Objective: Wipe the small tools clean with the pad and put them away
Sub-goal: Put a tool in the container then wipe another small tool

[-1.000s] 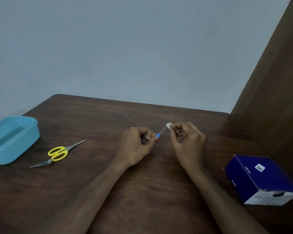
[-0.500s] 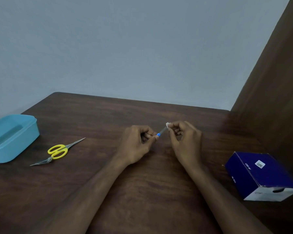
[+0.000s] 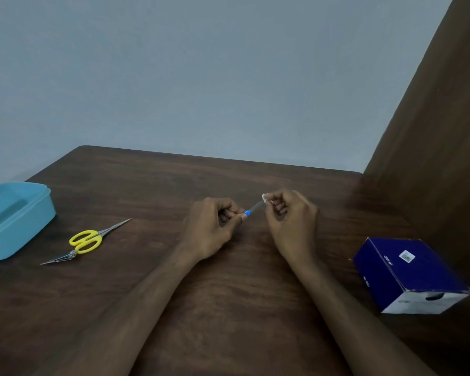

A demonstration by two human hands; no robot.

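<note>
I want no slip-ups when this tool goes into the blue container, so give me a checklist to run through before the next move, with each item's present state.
1. Left hand grips the blue-banded tool firmly: ok.
2. Right hand pinches the white pad on the tool's tip: ok.
3. Tool wiped fully clean: cannot tell, too small to see.
4. Blue container open to take tools: ok, no lid on it.
5. Yellow scissors and tweezers put away: not ok, both lie on the table beside the container.
6. Path from hands to container free: ok, though it passes over the scissors.
</note>
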